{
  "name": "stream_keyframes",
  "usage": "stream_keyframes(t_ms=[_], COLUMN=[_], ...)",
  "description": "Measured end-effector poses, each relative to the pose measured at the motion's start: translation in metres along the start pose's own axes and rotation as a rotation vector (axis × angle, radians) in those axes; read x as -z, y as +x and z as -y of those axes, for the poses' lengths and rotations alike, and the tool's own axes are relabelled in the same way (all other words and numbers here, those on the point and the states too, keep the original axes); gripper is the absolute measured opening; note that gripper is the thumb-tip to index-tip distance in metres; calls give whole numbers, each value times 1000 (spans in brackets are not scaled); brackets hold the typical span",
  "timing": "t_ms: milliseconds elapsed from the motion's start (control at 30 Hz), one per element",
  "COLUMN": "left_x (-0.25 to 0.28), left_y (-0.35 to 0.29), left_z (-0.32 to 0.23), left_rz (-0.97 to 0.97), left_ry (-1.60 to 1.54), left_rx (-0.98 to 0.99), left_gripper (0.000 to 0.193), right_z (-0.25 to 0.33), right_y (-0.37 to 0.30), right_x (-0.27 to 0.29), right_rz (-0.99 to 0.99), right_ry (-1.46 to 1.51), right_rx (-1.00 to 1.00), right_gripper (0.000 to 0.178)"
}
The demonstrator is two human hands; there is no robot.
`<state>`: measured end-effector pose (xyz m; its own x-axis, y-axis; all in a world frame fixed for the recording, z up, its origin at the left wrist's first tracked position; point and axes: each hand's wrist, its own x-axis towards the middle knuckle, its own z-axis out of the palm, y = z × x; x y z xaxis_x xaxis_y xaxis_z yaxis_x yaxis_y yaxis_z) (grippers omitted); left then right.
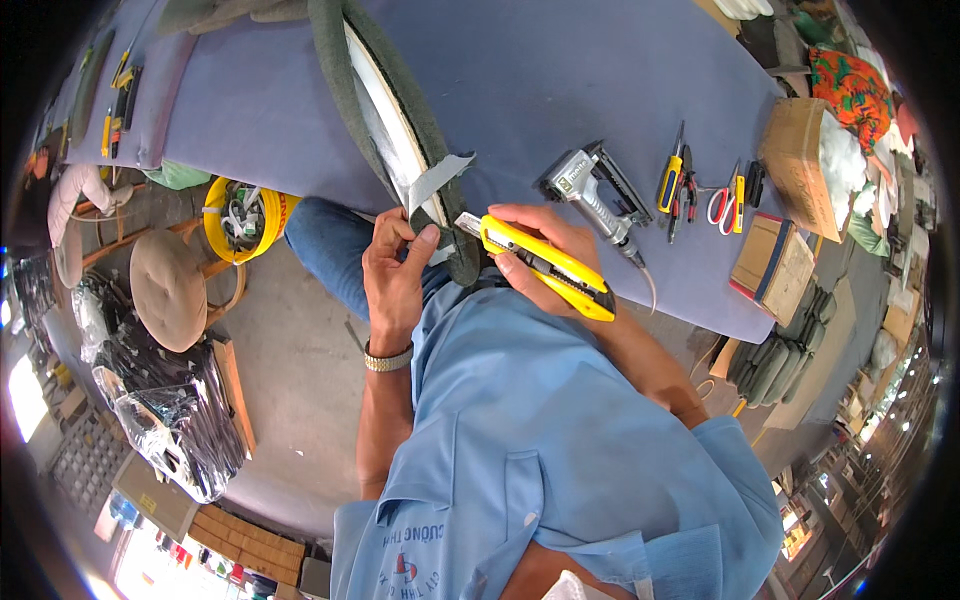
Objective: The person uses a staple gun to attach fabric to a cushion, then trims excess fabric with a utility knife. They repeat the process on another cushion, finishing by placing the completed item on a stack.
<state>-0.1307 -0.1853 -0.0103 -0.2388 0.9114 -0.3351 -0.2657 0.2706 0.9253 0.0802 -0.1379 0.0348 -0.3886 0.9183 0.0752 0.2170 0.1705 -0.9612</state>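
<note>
A long, curved piece covered in dark grey-green fabric [432, 130] lies across the table edge toward my lap, a white strip showing along its open side. At its near end, my left hand [394, 262] pinches a loose grey fabric flap [436, 182] between thumb and fingers. A yellow utility knife [548, 268] is gripped in my right hand [553, 245]. The knife's blade points left, close to the fabric end; whether it touches cannot be made out.
On the blue-grey table [520, 70] lie a pneumatic staple gun [600, 192] with its hose, a yellow screwdriver [672, 175], pliers [684, 195], scissors [718, 205] and a cardboard box [795, 160]. A yellow bucket [240, 218] and a round padded stool [168, 290] stand left.
</note>
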Motion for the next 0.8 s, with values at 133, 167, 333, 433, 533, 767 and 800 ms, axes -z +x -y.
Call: stream_keyframes(t_ms=[133,167,333,433,533,767,800], left_x=[0,-2,-11,-13,-9,-5,-6], left_y=[-2,-2,-10,-10,-10,-12,-12], left_z=[4,2,-12,-16,-18,-20,-21], left_rz=[0,0,-1,-3,-15,-25,-30], left_ry=[132,213,363,349,366,430,445], left_rx=[-153,-217,-295,-280,-274,-282,-281], left_gripper=[22,21,18,18,17,10,11], right_z=[2,3,2,1,1,-1,-2], right_y=[0,1,1,0,0,-2,-2], right_x=[-1,-2,-3,-3,-3,-5,-5], right_rz=[26,31,37,42,43,51,62], right_ry=[-74,-84,-67,-57,-74,-25,-22], right_rx=[50,59,48,44,68,69,70], right_gripper=[41,39,40,42,43,44,44])
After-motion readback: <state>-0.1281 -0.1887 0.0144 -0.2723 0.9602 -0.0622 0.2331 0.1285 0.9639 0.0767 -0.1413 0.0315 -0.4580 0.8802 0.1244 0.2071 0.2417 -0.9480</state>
